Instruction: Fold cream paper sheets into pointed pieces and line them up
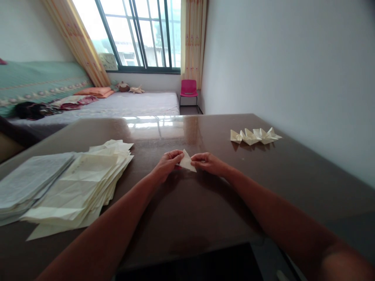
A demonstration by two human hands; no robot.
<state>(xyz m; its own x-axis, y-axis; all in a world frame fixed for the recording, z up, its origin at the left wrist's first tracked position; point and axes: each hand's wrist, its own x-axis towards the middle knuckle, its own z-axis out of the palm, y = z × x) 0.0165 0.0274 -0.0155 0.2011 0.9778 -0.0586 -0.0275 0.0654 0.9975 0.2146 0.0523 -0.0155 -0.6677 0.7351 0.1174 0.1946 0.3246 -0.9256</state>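
Observation:
A small folded piece of cream paper (187,162), roughly triangular with a point at the top, is held just above the brown table (187,210). My left hand (170,160) pinches its left side between thumb and fingers. On the opposite edge, my right hand (206,162) grips the paper with thumb and forefinger. A bit of red shows beneath my left hand; I cannot make out what it is. Farther right stands a row of folded paper shapes (253,136) with pointed tips, set close together.
To my left lie a fanned stack of creased cream sheets (79,183) and a stack of greyish printed sheets (32,179). A white wall (293,70) borders the table's right side. Past the far edge are a bed (146,102) and a pink chair (189,89).

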